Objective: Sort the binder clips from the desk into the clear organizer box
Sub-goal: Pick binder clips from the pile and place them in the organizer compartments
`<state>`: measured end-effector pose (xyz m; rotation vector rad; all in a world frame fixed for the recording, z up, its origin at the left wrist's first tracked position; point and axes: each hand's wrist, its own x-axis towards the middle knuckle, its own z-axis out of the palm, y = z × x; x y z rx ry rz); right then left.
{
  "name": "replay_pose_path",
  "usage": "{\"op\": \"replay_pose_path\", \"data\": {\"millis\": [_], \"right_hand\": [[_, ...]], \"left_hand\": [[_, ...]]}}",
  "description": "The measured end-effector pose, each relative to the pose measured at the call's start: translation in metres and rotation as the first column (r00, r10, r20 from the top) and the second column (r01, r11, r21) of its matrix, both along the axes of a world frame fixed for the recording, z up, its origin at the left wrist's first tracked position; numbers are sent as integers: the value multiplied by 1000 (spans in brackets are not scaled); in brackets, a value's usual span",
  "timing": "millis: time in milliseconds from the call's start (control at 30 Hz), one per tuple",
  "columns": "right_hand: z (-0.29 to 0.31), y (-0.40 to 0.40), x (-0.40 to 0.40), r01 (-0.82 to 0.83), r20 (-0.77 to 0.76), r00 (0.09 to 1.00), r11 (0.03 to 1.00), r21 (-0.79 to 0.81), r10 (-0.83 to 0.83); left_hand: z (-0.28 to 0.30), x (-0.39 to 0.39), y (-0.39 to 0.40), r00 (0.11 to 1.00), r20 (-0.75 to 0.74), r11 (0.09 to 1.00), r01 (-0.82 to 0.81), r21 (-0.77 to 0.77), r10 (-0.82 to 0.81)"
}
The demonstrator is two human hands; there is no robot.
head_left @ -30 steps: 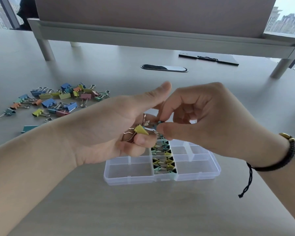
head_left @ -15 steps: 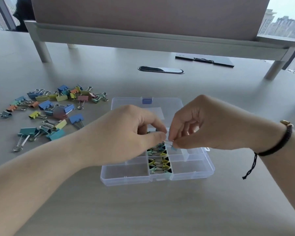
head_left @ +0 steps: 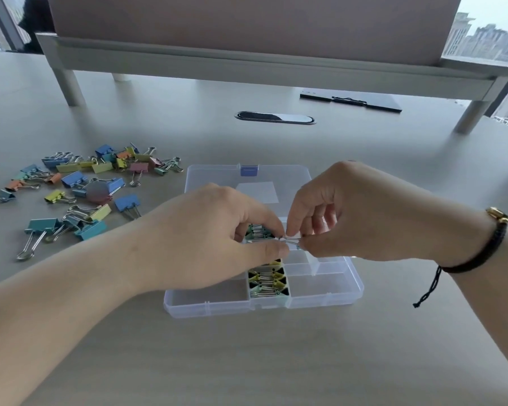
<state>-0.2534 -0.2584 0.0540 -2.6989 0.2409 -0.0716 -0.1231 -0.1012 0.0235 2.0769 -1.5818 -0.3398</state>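
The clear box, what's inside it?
The clear organizer box has small binder clips lined up in its middle compartment; those beside look bare. The left hand and right hand cover the middle.

head view, looking down on grey desk [head_left: 247, 361]. clear organizer box [head_left: 326, 291] open at centre, lid [head_left: 247, 178] laid flat behind it, blue latch at the far edge. middle column packed with a row of small binder clips [head_left: 268, 281], yellow and green, wire handles up; side compartments bare. left hand [head_left: 217, 241] and right hand [head_left: 358, 212] meeting over the middle column, both pinching one small clip [head_left: 291, 241] by its wire handles, body mostly hidden. loose pile of clips [head_left: 82, 189], blue, yellow, teal, pink, orange, well left of box. black cord bracelet [head_left: 487, 244] on right wrist. clipboard [head_left: 351, 101] far back under a raised shelf [head_left: 247, 63].
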Motion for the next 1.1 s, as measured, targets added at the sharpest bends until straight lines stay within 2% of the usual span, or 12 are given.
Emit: {"op": "replay_pose_path", "data": {"millis": [267, 400, 500, 600, 700, 767, 900, 1100], "right_hand": [[-13, 17, 3, 17, 20, 1000, 993, -116, -15], [-15, 16, 5, 35, 39, 999, 996, -87, -32], [-12, 11, 5, 22, 27, 999, 1000, -3, -22], [-11, 6, 8, 29, 136, 990, 992, 124, -46], [-12, 6, 10, -16, 293, 955, 976, 218, -50], [-13, 9, 10, -69, 348, 937, 962, 263, -28], [-16, 13, 11, -112, 375, 927, 959, 260, 7], [-17, 10, 12, -86, 373, 928, 973, 213, 0]], "left_hand": [[0, 2, -3, 999, -28, 1000, 21, -22, -21], [-2, 3, -4, 999, -36, 1000, -2, -8, 2], [-4, 1, -5, 998, -52, 999, -22, -25, 21], [0, 0, -4, 972, -232, 990, -71, -119, 41], [6, 5, -5, 843, -538, 972, -143, -185, 22], [5, 7, -6, 766, -643, 966, -151, -211, -21], [-1, 7, -11, 671, -738, 955, -165, -244, -73], [2, 4, -8, 653, -741, 966, -51, -252, -159]]}}
